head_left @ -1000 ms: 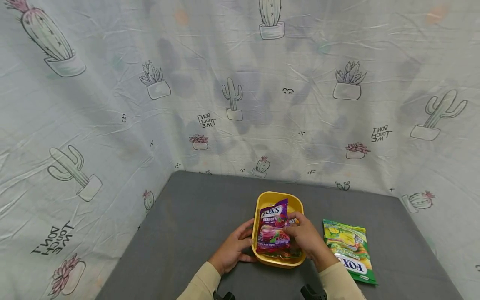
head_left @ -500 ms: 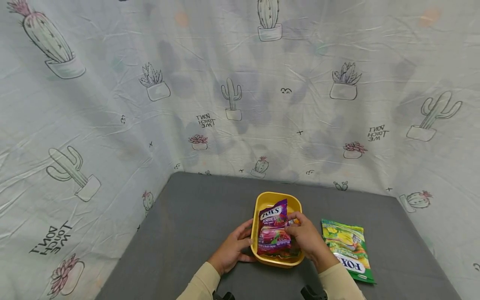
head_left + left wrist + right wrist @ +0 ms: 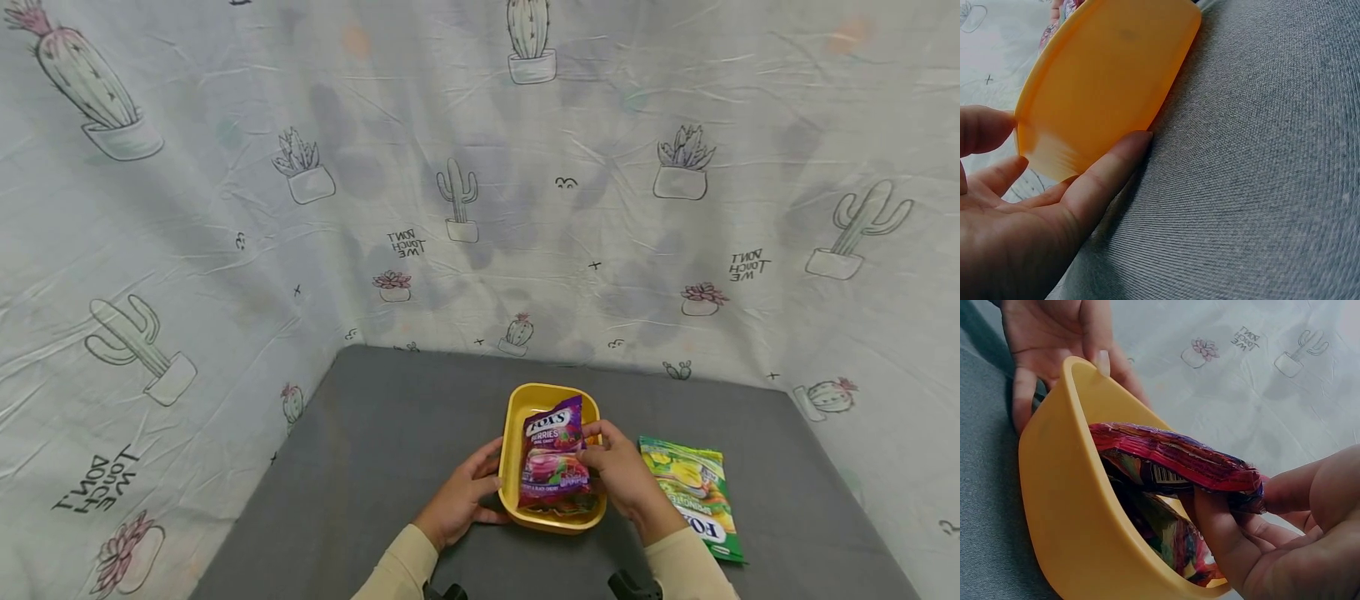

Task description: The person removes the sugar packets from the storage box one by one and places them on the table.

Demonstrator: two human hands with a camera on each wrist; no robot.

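A purple Fox's Berries candy bag (image 3: 555,457) lies tilted over the inside of a yellow plastic container (image 3: 517,408). My right hand (image 3: 630,479) pinches the bag's right edge between thumb and fingers, as the right wrist view also shows. Beneath it another shiny candy bag (image 3: 1175,537), mostly covered, sits in the container. Fairly straight fingers of my left hand (image 3: 461,500) touch the container's left outer wall. In the left wrist view, the left thumb (image 3: 985,130) lies at the rim, with the other fingers spread along the wall.
A green and yellow Fox's candy bag (image 3: 693,492) lies flat on the grey tabletop (image 3: 405,417), right of the container, partly behind my right forearm. A white cloth (image 3: 480,283) printed with cactuses hangs around the table's back and sides.
My right hand and the purple candy bag have shifted slightly right relative to the container. The left hand stays at the container's wall. The whole head view has drifted a little.
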